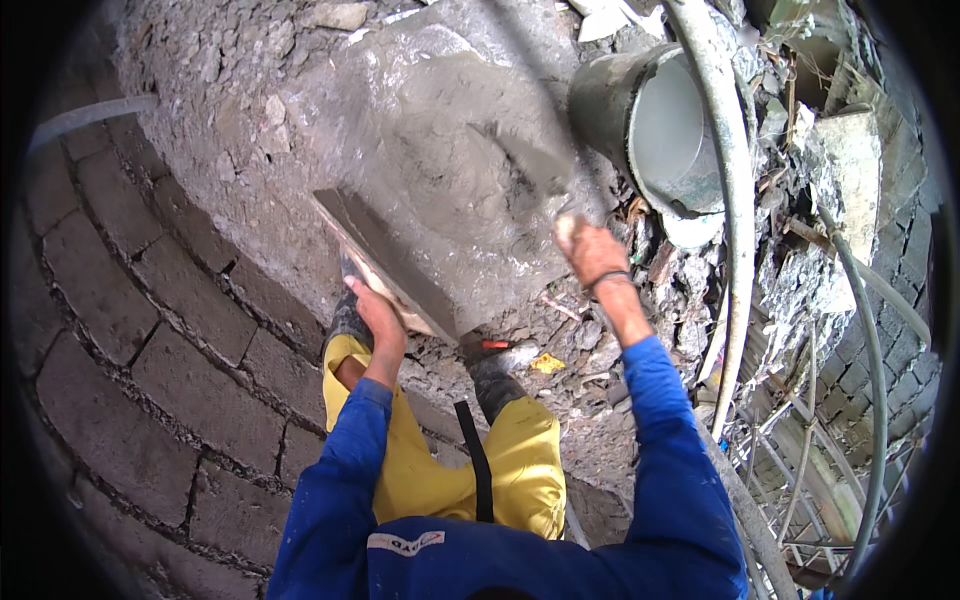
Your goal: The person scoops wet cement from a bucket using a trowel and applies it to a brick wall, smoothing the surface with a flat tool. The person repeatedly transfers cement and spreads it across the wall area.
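Wet grey mortar [440,150] lies spread in a broad heap on a flat slab ahead of me. My left hand [378,318] grips a flat rectangular board [385,265] from its left side, and the board stands tilted at the near-left edge of the mortar. At the mortar's right side, my right hand [592,252] is closed around a pale handle [566,232], slightly smeared by motion. A dark, mortar-coated blade shape [525,160] reaches from there into the heap and looks like a trowel. Its outline is partly lost in the grey.
A mortar-stained bucket [650,130] lies on its side at the right, behind a thick pale hose [735,200]. Rubble [590,350] covers the ground around the slab. Block courses [150,300] curve along the left. Metal bars [800,460] stand at lower right.
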`<control>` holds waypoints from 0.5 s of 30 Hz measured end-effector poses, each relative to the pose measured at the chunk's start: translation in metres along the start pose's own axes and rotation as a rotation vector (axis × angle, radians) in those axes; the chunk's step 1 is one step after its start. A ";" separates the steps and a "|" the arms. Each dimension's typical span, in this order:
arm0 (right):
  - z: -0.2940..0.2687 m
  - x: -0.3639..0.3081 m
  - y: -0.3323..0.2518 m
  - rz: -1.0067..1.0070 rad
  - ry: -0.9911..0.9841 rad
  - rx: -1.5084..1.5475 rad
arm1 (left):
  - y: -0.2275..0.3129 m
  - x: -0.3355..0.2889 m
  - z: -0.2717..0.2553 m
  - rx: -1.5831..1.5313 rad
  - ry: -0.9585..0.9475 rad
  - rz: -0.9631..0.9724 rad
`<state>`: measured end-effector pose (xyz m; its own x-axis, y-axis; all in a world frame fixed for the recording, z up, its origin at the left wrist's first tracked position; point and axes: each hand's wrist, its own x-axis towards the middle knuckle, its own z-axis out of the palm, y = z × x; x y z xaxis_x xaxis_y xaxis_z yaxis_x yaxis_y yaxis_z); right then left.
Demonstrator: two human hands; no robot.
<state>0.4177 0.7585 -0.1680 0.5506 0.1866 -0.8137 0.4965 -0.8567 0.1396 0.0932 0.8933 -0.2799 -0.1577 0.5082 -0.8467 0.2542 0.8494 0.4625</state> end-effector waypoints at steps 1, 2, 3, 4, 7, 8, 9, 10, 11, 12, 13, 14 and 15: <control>-0.027 -0.013 -0.005 -0.005 0.008 -0.002 | 0.010 -0.009 0.007 -0.023 0.004 -0.052; -0.018 0.007 0.008 -0.124 0.039 0.028 | 0.006 -0.009 0.006 -0.032 0.003 -0.046; -0.008 0.037 0.020 -0.236 0.081 0.064 | 0.005 -0.009 0.006 -0.041 -0.009 -0.034; -0.005 0.068 0.015 -0.266 0.054 0.108 | 0.003 -0.005 0.005 -0.053 -0.043 -0.024; 0.062 0.129 -0.024 -0.292 0.002 0.289 | -0.003 -0.004 0.004 -0.084 -0.062 0.008; 0.089 0.132 -0.044 -0.285 -0.002 0.330 | 0.000 -0.008 0.008 -0.093 -0.010 0.025; 0.117 0.117 -0.050 -0.256 -0.017 0.368 | -0.001 -0.017 0.007 -0.089 0.034 0.024; 0.130 0.101 -0.055 -0.247 -0.018 0.317 | -0.002 -0.022 0.007 -0.111 0.029 0.007; 0.141 0.080 -0.054 -0.224 -0.009 0.269 | -0.007 -0.024 0.007 -0.103 0.015 0.010; 0.148 0.061 -0.048 -0.204 0.000 0.222 | -0.012 -0.025 0.006 -0.096 0.004 0.017; 0.153 0.048 -0.037 -0.203 -0.031 0.171 | -0.015 -0.021 0.005 -0.091 -0.009 0.030; 0.158 0.037 -0.021 -0.202 -0.062 0.121 | -0.024 -0.016 0.001 -0.011 0.039 0.037; 0.160 0.028 -0.003 -0.193 -0.089 0.072 | -0.021 -0.020 0.006 0.007 0.038 0.059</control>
<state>0.3243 0.6891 -0.2812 0.3872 0.3096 -0.8684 0.5358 -0.8421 -0.0614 0.0973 0.8645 -0.2739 -0.1785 0.5624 -0.8074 0.2705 0.8170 0.5093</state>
